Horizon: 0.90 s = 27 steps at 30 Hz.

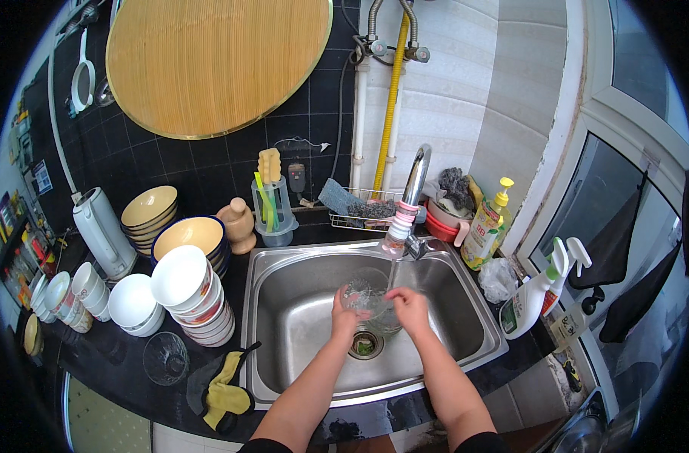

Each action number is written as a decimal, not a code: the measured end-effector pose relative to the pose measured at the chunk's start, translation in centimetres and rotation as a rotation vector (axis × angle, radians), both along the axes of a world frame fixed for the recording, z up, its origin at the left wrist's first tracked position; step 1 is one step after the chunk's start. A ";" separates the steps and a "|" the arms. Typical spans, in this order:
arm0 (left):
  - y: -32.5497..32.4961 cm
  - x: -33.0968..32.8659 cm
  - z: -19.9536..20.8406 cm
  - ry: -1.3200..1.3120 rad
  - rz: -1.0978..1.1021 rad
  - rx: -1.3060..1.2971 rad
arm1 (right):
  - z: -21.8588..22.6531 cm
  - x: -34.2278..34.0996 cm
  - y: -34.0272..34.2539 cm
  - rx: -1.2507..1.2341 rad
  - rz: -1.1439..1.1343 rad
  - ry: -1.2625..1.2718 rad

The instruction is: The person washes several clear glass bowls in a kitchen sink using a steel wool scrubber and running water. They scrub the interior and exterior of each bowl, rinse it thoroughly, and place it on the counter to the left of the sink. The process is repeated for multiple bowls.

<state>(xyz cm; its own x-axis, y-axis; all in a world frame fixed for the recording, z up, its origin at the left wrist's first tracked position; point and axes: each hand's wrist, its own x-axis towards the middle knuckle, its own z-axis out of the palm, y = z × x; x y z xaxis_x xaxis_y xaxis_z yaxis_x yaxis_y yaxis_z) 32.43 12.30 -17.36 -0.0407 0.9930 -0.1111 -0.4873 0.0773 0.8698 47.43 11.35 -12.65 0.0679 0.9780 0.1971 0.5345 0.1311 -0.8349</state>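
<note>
Over the steel sink (284,264), my left hand (346,315) grips the side of a clear glass bowl (366,287). My right hand (410,308) pinches the bowl's right rim, fingers closed. Above them stands the chrome faucet (418,174) with a pink and clear nozzle (397,235), and water seems to run from it beside the bowl. Just under the bowl is the drain (366,345), with green scraps in it. Whether a second clear piece lies beneath the bowl, I cannot tell.
Left of the sink stand stacked white bowls (180,278), yellow-lined bowls (187,238), a glass bowl (166,359) and yellow-black gloves (227,385). A wire rack (367,219) with scrubbers sits behind. On the right are a dish soap bottle (486,226) and spray bottles (537,294).
</note>
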 end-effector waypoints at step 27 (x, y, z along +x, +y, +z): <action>-2.5 -0.3 5.0 1.222 0.214 -0.034 | -6.9 1.2 2.0 -0.351 0.364 -1.020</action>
<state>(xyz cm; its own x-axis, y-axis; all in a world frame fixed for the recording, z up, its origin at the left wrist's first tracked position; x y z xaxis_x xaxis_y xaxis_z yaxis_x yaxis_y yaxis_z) 32.13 9.75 -12.38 -0.2968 0.9509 0.0881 0.6355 0.1278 0.7614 48.59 13.31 -19.50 -0.2664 0.9189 -0.2911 0.9635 0.2624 -0.0536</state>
